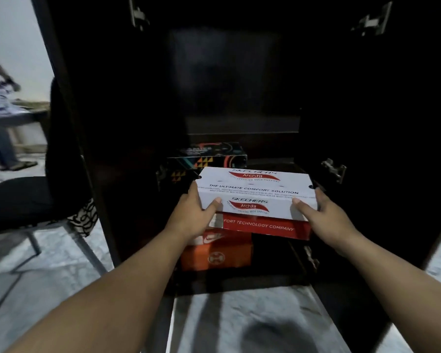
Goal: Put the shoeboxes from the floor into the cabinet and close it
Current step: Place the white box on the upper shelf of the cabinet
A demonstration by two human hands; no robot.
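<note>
A white and red Skechers shoebox [256,193] is held at the mouth of the dark open cabinet [127,154]. My left hand [192,215] grips its near left corner, thumb on the front face. My right hand [323,215] grips the near right corner the same way. Under it, in the cabinet's lowest compartment, sits an orange shoebox [218,256]. Behind, on the shelf level, lies a black shoebox with coloured patterns [209,159]. Whether the white box rests on the orange one or hangs above it, I cannot tell.
Both cabinet doors stand open, the left door [69,123] and the right door [402,149], with metal hinges showing. A black chair [23,202] with metal legs stands at the left. A person stands in the far left background. Pale marbled floor [239,322] lies below.
</note>
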